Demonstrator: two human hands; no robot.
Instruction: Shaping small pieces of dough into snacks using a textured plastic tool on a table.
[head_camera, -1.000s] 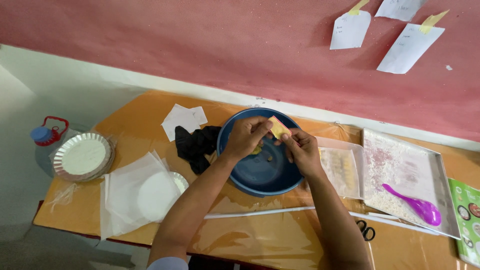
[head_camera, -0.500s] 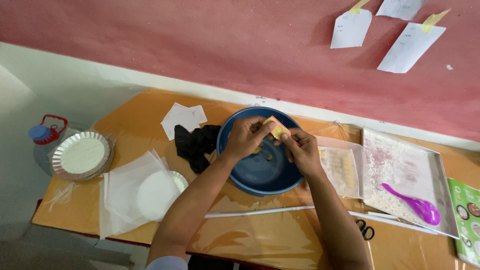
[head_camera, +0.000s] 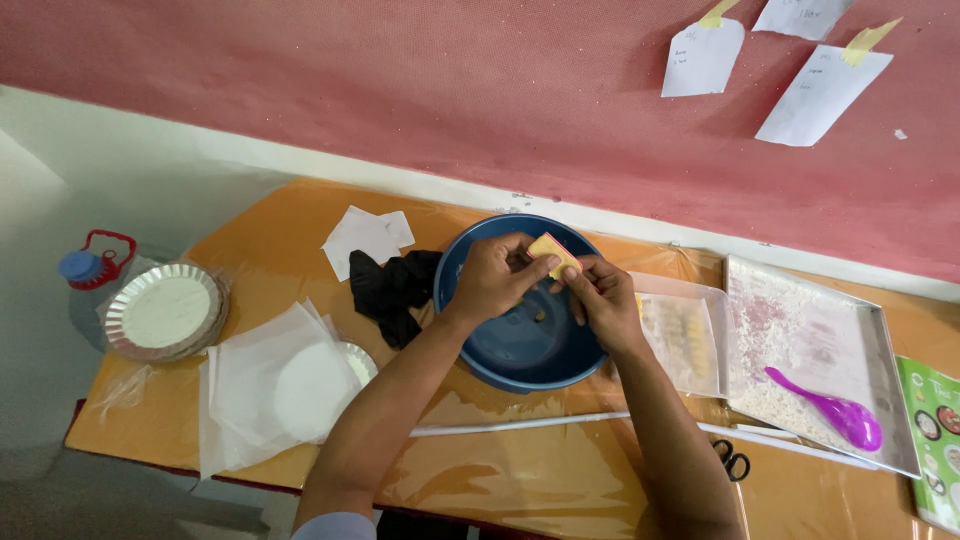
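Observation:
Over a blue bowl (head_camera: 500, 350) on the orange table (head_camera: 270, 225), both hands meet around a small yellow piece (head_camera: 552, 250) with a pinkish edge. My left hand (head_camera: 493, 278) pinches it from the left; my right hand (head_camera: 600, 297) grips it from the right. A few small yellow bits lie in the bottom of the bowl. A clear plastic container (head_camera: 685, 335) with pale yellow pieces sits just right of the bowl.
A metal tray (head_camera: 800, 330) dusted with white crumbs holds a purple spoon (head_camera: 830, 412). Scissors (head_camera: 733, 462) lie in front of it. A black cloth (head_camera: 392, 290), white paper squares (head_camera: 362, 237), foil dishes (head_camera: 163, 312), plastic sheets (head_camera: 265, 385) and a water jug (head_camera: 92, 268) are at left.
Both hands have stayed over the bowl; the yellow piece has shifted only slightly between the fingers.

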